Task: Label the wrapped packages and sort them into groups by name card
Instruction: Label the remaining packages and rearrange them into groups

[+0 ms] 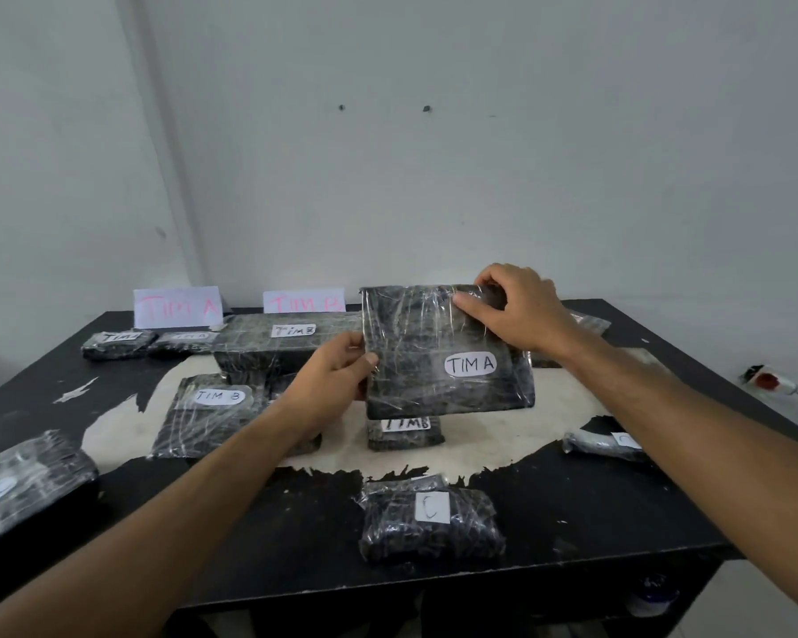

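Both hands hold one wrapped package [438,352] upright above the middle of the table [618,508], its white label [470,364] reading "TIM A" facing the camera. The left hand [330,375] pinches the package's left edge, thumb on the front face and the other fingers behind it. The right hand [521,306] grips the top right corner, thumb laid across the front and fingers curled over the top edge.

At the far left corner stands a name card [178,307] marked "TIM A" in red, with two small packages [118,344] just in front of it. A second card [303,301] marked "TIM B" stands along the far edge, with a long package [286,343] labelled "TIM B" in front. A flat package [213,416] with the same label lies left of centre, partly under the left forearm. Another small one [406,432] lies below the held package. Near the front edge sits a package [429,522] labelled "C".
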Demonstrator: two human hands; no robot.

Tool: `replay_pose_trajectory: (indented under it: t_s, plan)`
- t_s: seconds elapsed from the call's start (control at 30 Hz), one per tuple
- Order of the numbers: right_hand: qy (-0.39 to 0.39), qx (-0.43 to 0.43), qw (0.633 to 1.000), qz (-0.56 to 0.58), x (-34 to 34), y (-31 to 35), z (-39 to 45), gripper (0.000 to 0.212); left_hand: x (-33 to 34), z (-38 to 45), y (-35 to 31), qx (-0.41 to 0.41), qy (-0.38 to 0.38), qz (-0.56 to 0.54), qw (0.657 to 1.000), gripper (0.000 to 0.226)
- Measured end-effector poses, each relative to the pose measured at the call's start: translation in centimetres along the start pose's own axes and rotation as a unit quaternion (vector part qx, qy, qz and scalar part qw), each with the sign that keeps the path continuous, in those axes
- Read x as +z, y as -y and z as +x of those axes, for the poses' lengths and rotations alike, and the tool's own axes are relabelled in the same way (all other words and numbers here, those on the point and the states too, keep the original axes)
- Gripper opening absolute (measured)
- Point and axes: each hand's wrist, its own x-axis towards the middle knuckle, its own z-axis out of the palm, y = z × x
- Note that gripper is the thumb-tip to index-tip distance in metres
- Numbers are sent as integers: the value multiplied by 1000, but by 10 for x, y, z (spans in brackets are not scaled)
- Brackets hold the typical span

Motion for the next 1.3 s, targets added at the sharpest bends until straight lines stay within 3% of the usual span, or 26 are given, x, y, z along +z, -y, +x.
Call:
replay_pose_trajectory:
  t_s: [0.13,0.27,0.53,0.8,1.0,1.17,1.3]
  plan:
    - [-7,45,993,113,23,37,6,68,-46,-16,0,-14,-49,-13,999,35]
    - [18,67,977,201,49,83,20,61,-95,-25,4,1,-89,-37,995,13]
    - [118,65,945,299,109,200,61,57,-221,-39,12,-20,-194,-30,980,25]
    - [214,53,939,263,192,294,106,70,-339,-39,61,-79,-271,43,958,20]
    - [304,56,937,165,251,360,127,104,-410,-33,114,-143,-293,83,942,34]
    - [390,85,908,124,293,380,129,72,-425,-29,155,-187,-255,141,938,40]
    - [437,96,889,97,312,378,122,82,-416,-29,168,-181,-200,331,904,57]
